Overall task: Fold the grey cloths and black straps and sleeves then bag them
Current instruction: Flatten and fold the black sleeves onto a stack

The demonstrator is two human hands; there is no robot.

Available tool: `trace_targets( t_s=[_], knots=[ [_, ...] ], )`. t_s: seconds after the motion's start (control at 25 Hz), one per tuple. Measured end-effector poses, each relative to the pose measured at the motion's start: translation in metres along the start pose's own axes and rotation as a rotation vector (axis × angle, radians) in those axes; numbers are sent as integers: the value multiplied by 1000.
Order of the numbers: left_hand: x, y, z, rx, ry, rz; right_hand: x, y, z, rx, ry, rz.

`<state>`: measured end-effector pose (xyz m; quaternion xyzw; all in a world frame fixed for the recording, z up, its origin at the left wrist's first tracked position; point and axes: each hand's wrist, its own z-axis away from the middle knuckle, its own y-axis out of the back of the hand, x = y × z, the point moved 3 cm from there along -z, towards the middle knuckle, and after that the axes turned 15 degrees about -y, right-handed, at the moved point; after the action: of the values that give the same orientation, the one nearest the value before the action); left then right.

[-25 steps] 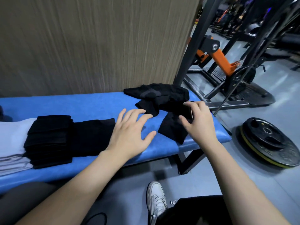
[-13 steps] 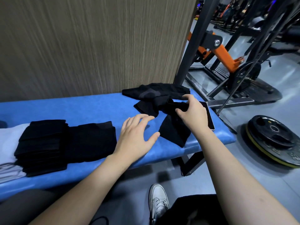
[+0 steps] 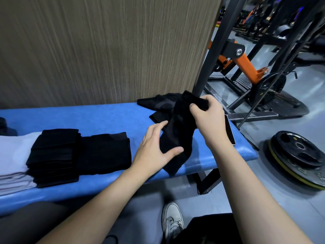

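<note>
My right hand (image 3: 208, 118) pinches the top end of a black sleeve (image 3: 177, 138) and lifts it off the blue bench (image 3: 105, 117). My left hand (image 3: 154, 152) takes the sleeve's lower part between thumb and fingers. Behind it lies a small heap of unfolded black sleeves (image 3: 158, 104). To the left sit a stack of folded black straps (image 3: 54, 155), a folded black piece (image 3: 105, 152) beside it, and folded grey cloths (image 3: 14, 161) at the frame's left edge.
A phone (image 3: 230, 131) lies on the bench's right end, partly under my right wrist. A wood-grain wall (image 3: 105, 50) stands behind. Weight plates (image 3: 299, 155) lie on the floor at right, near a black and orange rack (image 3: 242, 64). My white shoe (image 3: 172, 221) is below.
My right hand has raised one black sleeve from the heap. My left hand moved right from the bench surface and took hold of the sleeve's lower part.
</note>
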<state>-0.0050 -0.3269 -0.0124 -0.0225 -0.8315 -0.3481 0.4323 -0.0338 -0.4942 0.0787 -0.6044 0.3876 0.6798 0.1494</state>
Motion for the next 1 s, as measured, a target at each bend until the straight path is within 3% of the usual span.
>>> trace_targets(
  t_s=[0.2, 0.32, 0.64, 0.76, 0.84, 1.0],
  knots=[
    [7, -11, 15, -2, 51, -156, -3, -9, 7, -82, -175, -312],
    [4, -8, 22, 64, -13, -288, 0, -7, 9, -80, -234, -421],
    [-4, 53, 13, 289, -144, -545, 11, 17, 14, -45, -190, -412],
    [0, 78, 10, 362, -97, -534, 13, 22, 12, -66, -153, -384],
    [0, 92, 9, 394, -78, -451, 16, 19, 10, -108, -142, -340],
    [-7, 107, 10, 325, -31, 195, 23, 8, 6, -185, -169, -266]
  ],
)
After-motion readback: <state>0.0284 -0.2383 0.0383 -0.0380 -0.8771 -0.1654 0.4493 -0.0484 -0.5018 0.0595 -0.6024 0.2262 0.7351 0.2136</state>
